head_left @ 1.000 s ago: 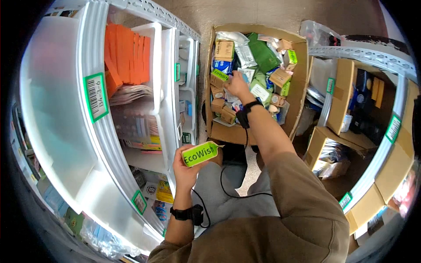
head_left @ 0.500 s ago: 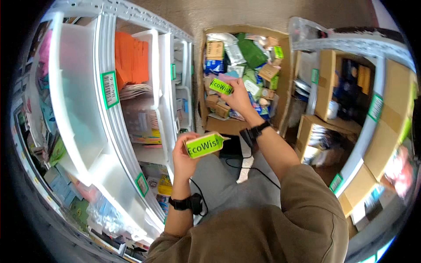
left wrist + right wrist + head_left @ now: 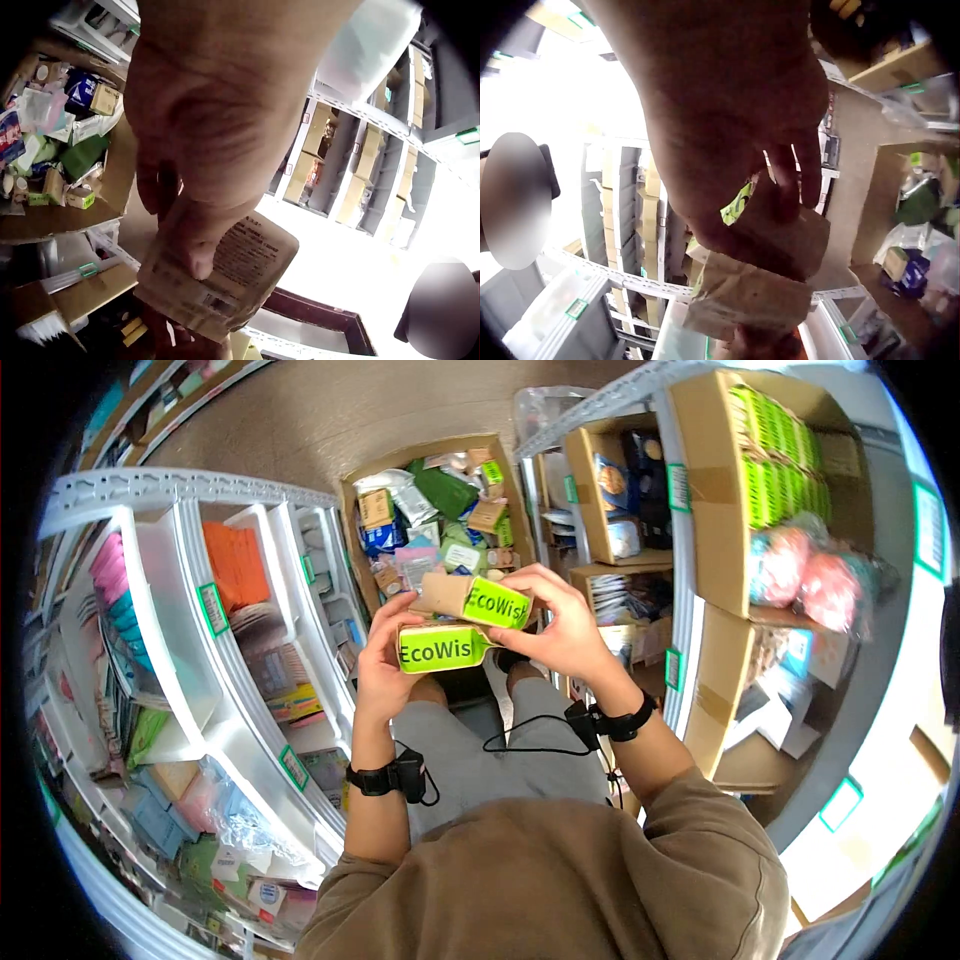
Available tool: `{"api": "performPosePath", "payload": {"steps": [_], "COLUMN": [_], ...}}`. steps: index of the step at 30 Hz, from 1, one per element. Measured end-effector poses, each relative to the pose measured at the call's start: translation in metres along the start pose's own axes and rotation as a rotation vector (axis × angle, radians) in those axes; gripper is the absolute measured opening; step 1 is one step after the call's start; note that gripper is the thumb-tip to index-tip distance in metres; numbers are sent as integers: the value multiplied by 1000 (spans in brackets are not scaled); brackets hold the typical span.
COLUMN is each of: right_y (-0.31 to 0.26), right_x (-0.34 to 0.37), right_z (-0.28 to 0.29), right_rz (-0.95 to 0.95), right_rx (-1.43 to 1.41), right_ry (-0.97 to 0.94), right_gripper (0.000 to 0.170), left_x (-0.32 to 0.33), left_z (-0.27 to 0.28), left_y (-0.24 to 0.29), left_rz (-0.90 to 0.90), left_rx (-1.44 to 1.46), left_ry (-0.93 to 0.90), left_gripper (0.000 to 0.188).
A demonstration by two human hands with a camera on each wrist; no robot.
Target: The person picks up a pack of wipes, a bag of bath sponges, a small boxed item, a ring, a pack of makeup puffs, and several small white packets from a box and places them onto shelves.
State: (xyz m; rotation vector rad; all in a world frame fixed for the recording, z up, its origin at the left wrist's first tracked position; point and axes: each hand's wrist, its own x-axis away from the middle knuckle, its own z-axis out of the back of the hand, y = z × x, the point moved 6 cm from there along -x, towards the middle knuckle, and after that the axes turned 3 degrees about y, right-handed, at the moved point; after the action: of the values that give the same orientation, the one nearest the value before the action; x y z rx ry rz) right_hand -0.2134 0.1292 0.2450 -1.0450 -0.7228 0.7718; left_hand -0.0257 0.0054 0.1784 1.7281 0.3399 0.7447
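Note:
My left hand (image 3: 382, 668) grips a kraft paper package (image 3: 438, 648) whose bright green side reads EcoWish. In the left wrist view its brown face (image 3: 259, 251) carries printed text and a barcode, with the thumb pressed on it. My right hand (image 3: 568, 628) holds a second, similar EcoWish package (image 3: 497, 604), fingers over its far side and thumb underneath. Both packages are close together in front of my body, the second just above and to the right of the first. The brown paper of the right hand's package (image 3: 795, 240) shows in the right wrist view.
A large open cardboard box (image 3: 350, 525) on the floor ahead holds mixed packets and small boxes. Shelving with white bins (image 3: 165, 620) runs along the left. At the right, shelves hold cardboard boxes, one with green-labelled packages (image 3: 775, 455) and pink bagged items (image 3: 815, 580). Cables hang from both wrists.
The right hand has lifted an EcoWish package out of the cardboard box and brought it beside the left hand's package. The view has swung right, and the left hand has risen slightly.

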Motion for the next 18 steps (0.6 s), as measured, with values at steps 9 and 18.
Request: {"api": "performPosePath", "payload": {"steps": [9,18], "right_y": [-131,-153], "right_x": [34,11], "right_z": [63,154], "right_rz": [97,59], "right_rx": [276,388], "right_ry": [91,437], "right_gripper": [42,44], "left_x": [-3,-34], "left_z": [-34,-75], "left_y": [86,149], "left_rz": [3,-102], "left_rx": [126,336], "left_ry": [-283,-462], "left_gripper": [71,54]}}
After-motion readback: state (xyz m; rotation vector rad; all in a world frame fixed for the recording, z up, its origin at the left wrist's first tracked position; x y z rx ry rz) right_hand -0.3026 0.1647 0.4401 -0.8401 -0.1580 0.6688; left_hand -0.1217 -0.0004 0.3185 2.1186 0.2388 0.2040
